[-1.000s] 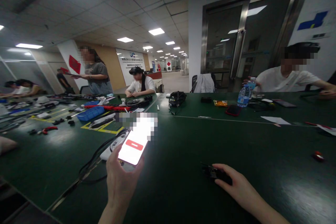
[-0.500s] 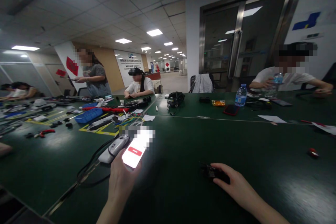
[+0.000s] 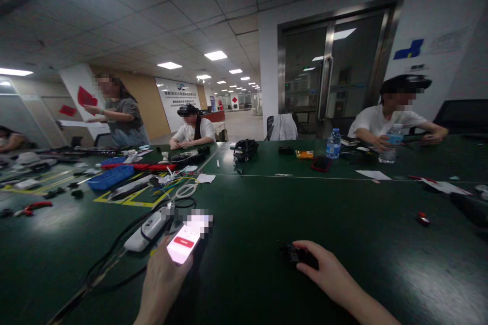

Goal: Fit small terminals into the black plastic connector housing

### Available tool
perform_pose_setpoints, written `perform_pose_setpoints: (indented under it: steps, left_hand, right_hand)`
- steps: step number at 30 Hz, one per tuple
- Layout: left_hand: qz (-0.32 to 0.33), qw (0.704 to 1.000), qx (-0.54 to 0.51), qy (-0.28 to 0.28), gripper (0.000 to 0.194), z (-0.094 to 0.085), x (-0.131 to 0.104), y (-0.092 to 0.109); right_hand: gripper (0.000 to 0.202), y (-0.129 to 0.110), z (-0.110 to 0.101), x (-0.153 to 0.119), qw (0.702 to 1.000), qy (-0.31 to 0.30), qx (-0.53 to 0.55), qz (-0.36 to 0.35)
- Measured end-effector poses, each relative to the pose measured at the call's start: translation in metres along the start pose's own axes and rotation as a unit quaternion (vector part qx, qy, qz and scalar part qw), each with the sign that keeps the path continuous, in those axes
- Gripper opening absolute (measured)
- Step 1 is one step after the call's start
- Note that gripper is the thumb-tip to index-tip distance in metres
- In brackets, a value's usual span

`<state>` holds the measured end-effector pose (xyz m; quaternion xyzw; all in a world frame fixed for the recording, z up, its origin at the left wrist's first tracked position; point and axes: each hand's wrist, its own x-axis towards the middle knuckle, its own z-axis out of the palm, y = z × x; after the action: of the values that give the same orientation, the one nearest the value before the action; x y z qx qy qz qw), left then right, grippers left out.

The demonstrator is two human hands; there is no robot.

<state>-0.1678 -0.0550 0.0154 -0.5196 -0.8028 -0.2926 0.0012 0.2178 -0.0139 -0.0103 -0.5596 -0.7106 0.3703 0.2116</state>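
My left hand point(image 3: 162, 271) is closed around a phone point(image 3: 185, 241) with a bright screen and a red button on it. Just beyond that hand lies a white power strip point(image 3: 147, 231) with black cables beside it. On the right, my right hand point(image 3: 320, 266) grips a small black object point(image 3: 295, 255) between thumb and fingers, at the surface of the green table point(image 3: 244, 274). The object's details are too dark to make out.
A blue tray point(image 3: 110, 177), cables and tools cover the left side. Farther back are a black headset point(image 3: 245, 151), a water bottle point(image 3: 333, 143) and a red-edged phone point(image 3: 321, 163). A small red item point(image 3: 423, 219) lies at right. Several people are around the table.
The view has shifted, so the table items sit farther left. The phone in my left hand appears lower and its screen dimmer. Across the table, the seated person's arm at right has drawn in.
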Motion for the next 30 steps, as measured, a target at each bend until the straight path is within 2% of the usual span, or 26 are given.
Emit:
perform_pose_setpoints:
  steps: [6, 10, 17, 22, 24, 26, 28, 30]
  left_hand:
    - [-0.03, 0.999, 0.015, -0.028, 0.079, 0.006, 0.0, -0.004]
    - [-0.053, 0.996, 0.033, -0.067, 0.087, 0.007, -0.002, -0.001]
    - [-0.009, 0.995, 0.056, -0.082, 0.079, 0.013, -0.002, -0.006]
    - [0.037, 0.995, 0.087, -0.033, 0.076, 0.014, 0.001, -0.006]
    - [0.066, 0.993, 0.099, -0.012, 0.072, 0.014, 0.0, 0.004]
    - [0.109, 0.99, 0.08, -0.038, 0.066, 0.014, -0.005, 0.022]
    - [0.18, 0.979, 0.031, -0.094, 0.061, 0.014, -0.013, 0.049]
    - [0.231, 0.956, -0.011, -0.183, 0.061, 0.015, -0.024, 0.079]
  right_hand:
    - [0.044, -0.006, 0.0, -0.003, 1.0, 0.012, 0.019, -0.012]
    - [0.043, -0.008, 0.0, -0.005, 0.999, 0.017, 0.031, -0.016]
    - [0.043, -0.014, -0.003, -0.008, 0.999, 0.016, 0.043, -0.007]
    - [0.043, -0.016, -0.002, -0.009, 0.999, 0.023, 0.048, -0.01]
    - [0.043, -0.017, -0.002, -0.01, 0.998, 0.03, 0.048, -0.017]
    - [0.043, -0.019, -0.003, -0.011, 0.998, 0.031, 0.045, -0.017]
    - [0.043, -0.021, -0.003, -0.011, 0.999, 0.026, 0.042, -0.013]
    - [0.042, -0.023, -0.003, -0.011, 0.999, 0.025, 0.041, -0.019]
